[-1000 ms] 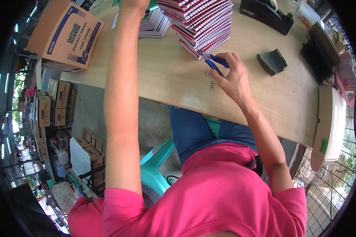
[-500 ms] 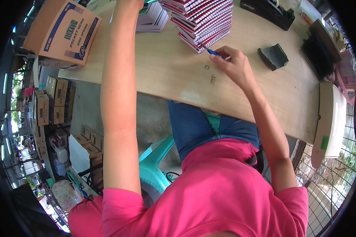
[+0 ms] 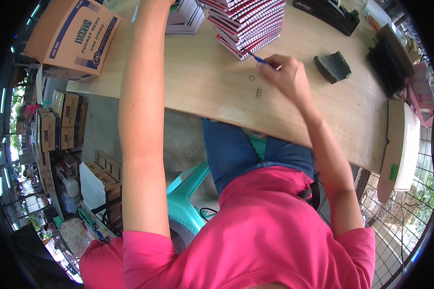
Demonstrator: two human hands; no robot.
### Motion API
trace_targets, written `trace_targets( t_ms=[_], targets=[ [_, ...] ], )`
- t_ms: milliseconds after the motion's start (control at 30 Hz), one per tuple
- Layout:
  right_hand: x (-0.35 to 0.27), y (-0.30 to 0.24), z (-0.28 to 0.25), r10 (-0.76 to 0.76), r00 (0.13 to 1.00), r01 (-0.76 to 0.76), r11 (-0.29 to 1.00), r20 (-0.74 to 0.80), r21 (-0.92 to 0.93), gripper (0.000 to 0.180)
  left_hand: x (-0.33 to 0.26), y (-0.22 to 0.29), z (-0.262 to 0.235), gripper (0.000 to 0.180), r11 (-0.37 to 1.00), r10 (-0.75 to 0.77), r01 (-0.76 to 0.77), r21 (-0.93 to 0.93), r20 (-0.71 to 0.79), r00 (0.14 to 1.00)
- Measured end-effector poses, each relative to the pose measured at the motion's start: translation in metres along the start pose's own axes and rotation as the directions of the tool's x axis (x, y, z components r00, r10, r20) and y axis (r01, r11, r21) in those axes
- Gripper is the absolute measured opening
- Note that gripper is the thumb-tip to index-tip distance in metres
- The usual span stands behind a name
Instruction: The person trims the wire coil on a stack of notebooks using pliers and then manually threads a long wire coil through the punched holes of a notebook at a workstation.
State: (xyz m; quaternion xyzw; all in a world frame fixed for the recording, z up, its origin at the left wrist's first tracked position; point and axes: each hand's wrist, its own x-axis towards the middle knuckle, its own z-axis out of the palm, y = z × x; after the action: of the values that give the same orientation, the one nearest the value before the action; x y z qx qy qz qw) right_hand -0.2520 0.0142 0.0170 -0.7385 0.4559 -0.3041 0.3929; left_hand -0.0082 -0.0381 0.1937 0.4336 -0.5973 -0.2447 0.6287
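My right hand (image 3: 287,77) grips a blue pen (image 3: 258,59) whose tip points at the bottom corner of a tall stack of red-and-white spiral notebooks (image 3: 250,24) on the wooden table (image 3: 202,82). Small pen marks (image 3: 258,91) show on the tabletop just below the hand. My left forearm (image 3: 144,96) reaches straight up past a lower stack of notebooks (image 3: 183,17). The left hand itself is cut off by the top edge.
A cardboard box (image 3: 72,38) sits on the table's left end. A black tape dispenser (image 3: 328,12), a dark grey block (image 3: 333,66) and a black ridged item (image 3: 388,60) lie to the right. A white board (image 3: 402,144) lies at the table's right edge. A teal chair (image 3: 188,202) is under me.
My right hand has moved away from me with the pen, from the marks on the table up to the foot of the notebook stack. The left arm has stayed stretched out.
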Motion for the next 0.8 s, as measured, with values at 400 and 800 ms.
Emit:
trace_targets(
  t_ms=[400,800],
  targets=[
    [-0.022,0.016,0.019,-0.261,0.947,0.205,0.939,-0.187,-0.275,0.045,0.004,-0.001,-0.004,0.045,0.999,0.034,-0.033,-0.014,0.011,0.999],
    [-0.017,0.022,0.025,-0.303,0.932,0.237,0.924,-0.198,-0.299,0.043,-0.005,0.011,0.002,0.046,0.998,0.021,-0.022,0.056,0.014,1.0]
  ],
)
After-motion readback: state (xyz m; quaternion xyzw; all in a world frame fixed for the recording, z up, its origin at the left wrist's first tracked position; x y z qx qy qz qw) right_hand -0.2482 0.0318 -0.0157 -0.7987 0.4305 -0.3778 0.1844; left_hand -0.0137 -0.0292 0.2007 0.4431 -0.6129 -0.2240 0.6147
